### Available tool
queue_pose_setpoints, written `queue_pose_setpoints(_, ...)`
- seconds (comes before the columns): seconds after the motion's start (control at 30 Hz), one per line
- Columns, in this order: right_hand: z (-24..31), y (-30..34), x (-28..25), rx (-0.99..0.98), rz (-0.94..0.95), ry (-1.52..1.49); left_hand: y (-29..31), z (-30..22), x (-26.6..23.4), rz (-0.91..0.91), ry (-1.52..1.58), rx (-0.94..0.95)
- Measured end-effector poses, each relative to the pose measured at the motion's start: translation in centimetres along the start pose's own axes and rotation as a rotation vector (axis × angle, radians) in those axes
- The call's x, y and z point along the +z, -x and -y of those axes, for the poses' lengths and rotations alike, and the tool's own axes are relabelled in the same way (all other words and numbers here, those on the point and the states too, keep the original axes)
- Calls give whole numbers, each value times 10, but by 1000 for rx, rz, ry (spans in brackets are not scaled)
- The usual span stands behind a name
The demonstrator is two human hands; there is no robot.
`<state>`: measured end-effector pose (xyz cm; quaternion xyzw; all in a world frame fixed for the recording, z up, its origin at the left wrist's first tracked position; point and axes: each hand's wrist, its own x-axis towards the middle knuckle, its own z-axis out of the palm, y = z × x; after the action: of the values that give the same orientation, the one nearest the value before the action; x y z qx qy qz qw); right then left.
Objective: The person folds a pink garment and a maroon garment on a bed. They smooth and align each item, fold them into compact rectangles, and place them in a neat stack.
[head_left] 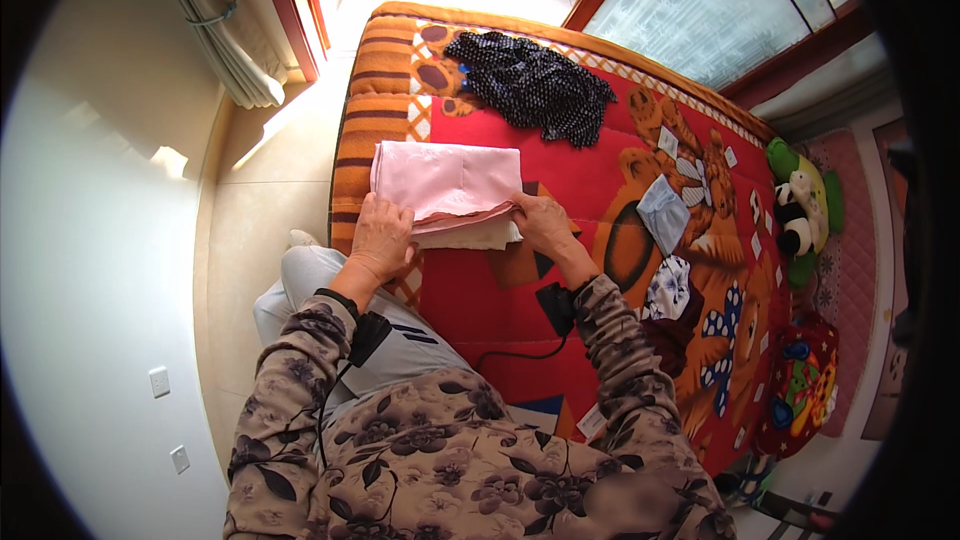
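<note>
A folded pink cloth (445,175) lies near the left side of the bed, with a cream-coloured layer (470,235) showing under its near edge. I cannot tell what kind of garment it is. My left hand (383,235) closes on its near left corner, the fingers bent over the edge. At the near right corner my right hand (543,225) pinches the layered edge between thumb and fingers. The cloth sits flat between the two hands, its far edge straight.
Beyond the cloth, a crumpled black dotted garment (530,85) lies on the red and orange patterned blanket (470,290). To the right are a light blue face mask (663,214), a bunched dark garment (672,305), scattered white cards (668,142) and plush toys (800,205).
</note>
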<state>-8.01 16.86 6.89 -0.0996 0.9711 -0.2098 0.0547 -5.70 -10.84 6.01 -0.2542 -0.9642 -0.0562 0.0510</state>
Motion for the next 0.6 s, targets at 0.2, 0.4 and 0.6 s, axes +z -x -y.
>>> queue_pose_setpoints(0.2, 3, -35, -29, -56, -80, 54, -35, 25, -8, -160, 0, 24)
queue_pose_setpoints(0.4, 20, -81, -89, -179, -396, 63, -98, 44, -71, -372, -21, -5)
queue_pose_setpoints(0.6, 12, -42, -76, -398, -748, 120, -66, 31, -72, -526, -2, 112)
